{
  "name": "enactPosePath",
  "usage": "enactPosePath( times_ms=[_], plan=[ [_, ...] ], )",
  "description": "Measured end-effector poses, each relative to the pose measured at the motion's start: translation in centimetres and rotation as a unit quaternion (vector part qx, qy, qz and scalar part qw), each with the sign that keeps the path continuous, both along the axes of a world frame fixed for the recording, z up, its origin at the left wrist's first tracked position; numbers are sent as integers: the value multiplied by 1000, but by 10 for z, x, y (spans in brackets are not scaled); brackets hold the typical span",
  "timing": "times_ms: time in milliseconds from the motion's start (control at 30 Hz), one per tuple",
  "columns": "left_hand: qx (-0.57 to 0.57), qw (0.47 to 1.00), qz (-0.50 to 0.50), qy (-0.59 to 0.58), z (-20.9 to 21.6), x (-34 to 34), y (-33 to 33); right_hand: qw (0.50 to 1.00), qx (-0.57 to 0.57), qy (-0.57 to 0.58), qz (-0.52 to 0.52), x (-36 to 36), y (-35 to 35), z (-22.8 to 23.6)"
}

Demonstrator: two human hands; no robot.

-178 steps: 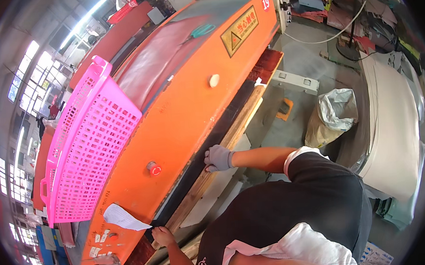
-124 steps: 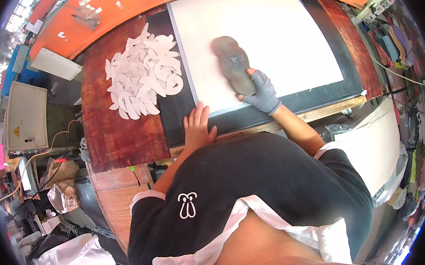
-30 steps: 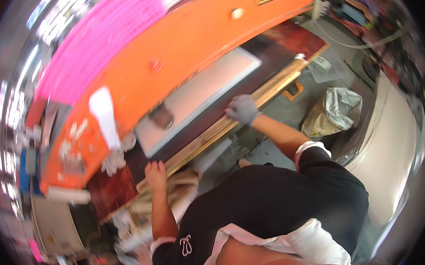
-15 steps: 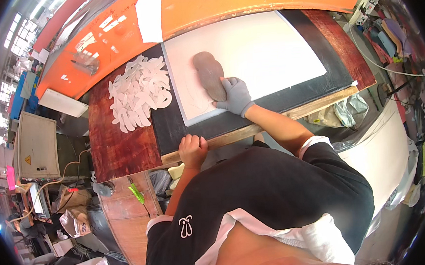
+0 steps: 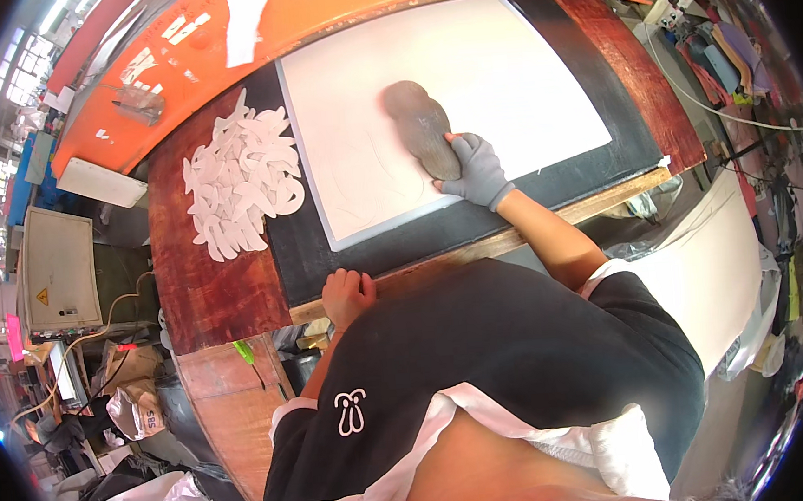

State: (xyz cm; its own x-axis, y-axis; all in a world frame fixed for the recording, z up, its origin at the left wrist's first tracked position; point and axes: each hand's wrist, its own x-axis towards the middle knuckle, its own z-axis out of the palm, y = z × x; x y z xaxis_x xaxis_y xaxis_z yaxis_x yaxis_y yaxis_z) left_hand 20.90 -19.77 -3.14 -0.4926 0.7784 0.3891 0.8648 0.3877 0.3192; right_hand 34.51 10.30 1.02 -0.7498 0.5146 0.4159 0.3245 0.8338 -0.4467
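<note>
My right hand (image 5: pixel 478 172), in a grey fingerless glove, grips the lower end of a grey-brown, sole-shaped cutting die (image 5: pixel 423 130). The die is over a large white sheet (image 5: pixel 510 75), and its wavy outline points away from me. Thumb and fingers lie on either side of the die's near end. My bare left hand (image 5: pixel 349 296) rests at the front wooden edge of the table, its fingers curled in, with nothing visible in them. To the left of the sheet lies a loose heap of white curved cut pieces (image 5: pixel 245 173).
Beneath the sheet is a black board (image 5: pixel 545 177) on a reddish-brown tabletop (image 5: pixel 214 296). An orange machine beam (image 5: pixel 330 23) spans the far side. A grey control box (image 5: pixel 60 265) stands at left. Stacked coloured material (image 5: pixel 728 55) sits at right.
My right hand and the die have shifted right across the sheet, the die now tilting a little more. The whole view has also shifted slightly. My left hand stays at the table's edge.
</note>
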Motion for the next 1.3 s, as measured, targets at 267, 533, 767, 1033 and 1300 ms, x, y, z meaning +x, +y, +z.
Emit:
enactPosePath(
  times_ms=[267, 533, 767, 1033, 1300],
  plan=[
    [30, 1000, 5, 1, 3, 2, -1, 998, 55, 5, -16, 5, -8, -2],
    [21, 1000, -1, -7, 5, 5, 2, 998, 53, 7, 13, 9, -4, 1],
    [27, 999, -37, -12, 6, -6, 4, 997, 70, 31, -20, 83, -37, 10],
    [47, 998, -18, 28, 12, -10, 11, 992, 98, 51, -64, 107, -45, -13],
    [104, 991, -2, 83, 4, -41, 26, 988, 115, 82, -58, 80, -29, -14]
  ],
)
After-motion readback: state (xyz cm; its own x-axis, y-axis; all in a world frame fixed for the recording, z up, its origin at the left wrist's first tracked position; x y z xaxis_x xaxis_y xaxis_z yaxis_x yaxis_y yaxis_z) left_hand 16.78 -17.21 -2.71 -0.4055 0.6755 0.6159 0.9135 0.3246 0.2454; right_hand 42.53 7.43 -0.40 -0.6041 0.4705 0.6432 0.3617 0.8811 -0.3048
